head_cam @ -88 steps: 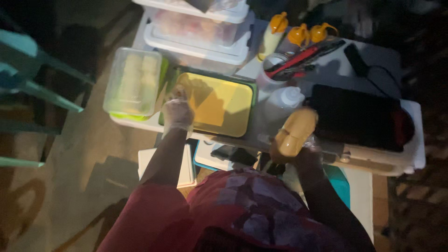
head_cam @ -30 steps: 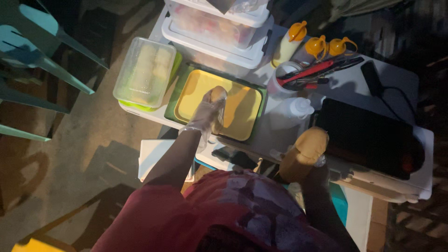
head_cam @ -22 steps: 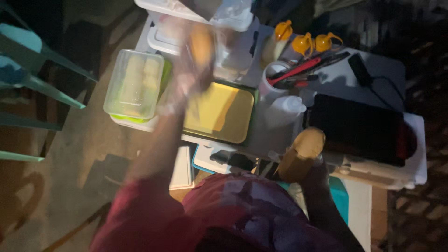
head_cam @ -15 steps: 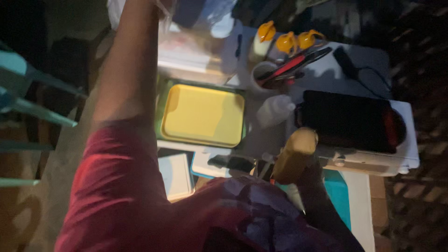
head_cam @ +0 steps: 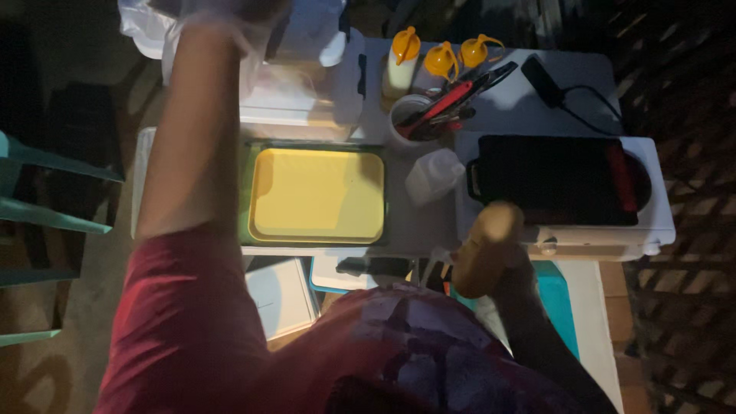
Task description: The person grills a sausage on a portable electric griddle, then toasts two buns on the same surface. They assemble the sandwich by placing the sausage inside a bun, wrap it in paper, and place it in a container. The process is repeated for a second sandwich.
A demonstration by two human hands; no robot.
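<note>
My left arm reaches up along the left of the head view. My left hand (head_cam: 224, 12), in a clear plastic glove, is at the top edge above the stacked clear lidded boxes (head_cam: 300, 101); it is blurred and partly cut off, so what it holds is hidden. My right hand (head_cam: 512, 270) is low near my body, shut on a tan bread roll (head_cam: 486, 247) held upright in front of the black griddle (head_cam: 558, 181). A yellow tray (head_cam: 318, 196) in a green rim lies between my arms.
Orange-capped squeeze bottles (head_cam: 403, 57) and a white cup with red and black tongs (head_cam: 420, 116) stand at the back of the table. A small white bottle (head_cam: 432, 175) sits beside the griddle. Teal chairs (head_cam: 44, 216) stand at the left. A black cable (head_cam: 583, 98) runs at the back right.
My left hand rose from the yellow tray and swung up to the top of the view over the clear boxes. My right hand has kept the bread roll in about the same place.
</note>
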